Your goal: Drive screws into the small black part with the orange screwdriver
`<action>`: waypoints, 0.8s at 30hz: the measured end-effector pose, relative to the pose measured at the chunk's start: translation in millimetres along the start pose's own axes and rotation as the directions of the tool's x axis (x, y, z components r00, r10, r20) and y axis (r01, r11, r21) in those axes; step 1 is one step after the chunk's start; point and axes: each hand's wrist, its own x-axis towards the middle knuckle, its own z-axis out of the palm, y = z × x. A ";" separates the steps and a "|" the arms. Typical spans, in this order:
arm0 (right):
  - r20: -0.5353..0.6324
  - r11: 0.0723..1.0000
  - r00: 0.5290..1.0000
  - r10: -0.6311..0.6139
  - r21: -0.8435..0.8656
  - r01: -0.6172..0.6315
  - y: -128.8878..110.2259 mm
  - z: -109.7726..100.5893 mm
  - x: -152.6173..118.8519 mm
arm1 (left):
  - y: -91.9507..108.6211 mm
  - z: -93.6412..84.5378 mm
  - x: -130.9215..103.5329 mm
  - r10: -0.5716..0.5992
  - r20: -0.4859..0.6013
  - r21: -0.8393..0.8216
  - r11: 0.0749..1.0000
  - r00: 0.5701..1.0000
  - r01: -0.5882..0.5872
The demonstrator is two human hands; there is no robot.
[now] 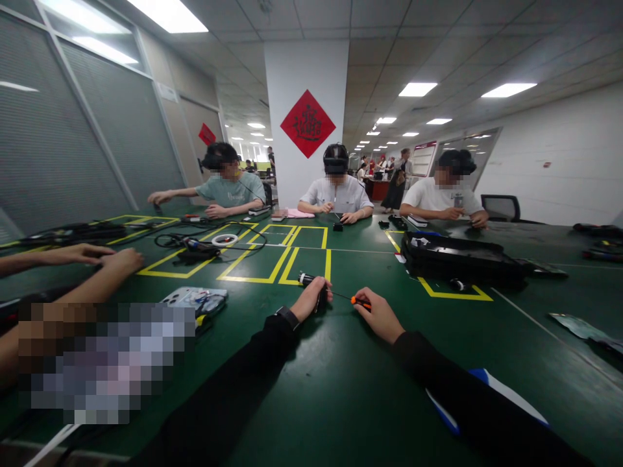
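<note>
My left hand [309, 301], a dark band at its wrist, is closed around a black cylindrical part with a white ring [305, 279]. One end of that part sticks out beyond my fingers, and my palm hides the rest. Fingers closed, my right hand [383, 319] grips a screwdriver [355, 301] by its orange and black handle. The thin shaft points left toward the black part. Whether the tip touches it, I cannot tell. Both hands are just above the green table [335, 389].
A large open black case [462, 256] lies to the right, with a small black cylinder [460, 285] before it. Cables and a white ring-shaped coil [224, 239] are at the left. A co-worker's hands [119, 259] reach in there. Several people sit around the table.
</note>
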 end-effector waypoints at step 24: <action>0.003 1.000 1.000 0.003 0.010 -0.003 3.1 1.7 1.3 | -3.2 0.6 2.3 0.104 0.008 0.148 0.983 0.995 -0.104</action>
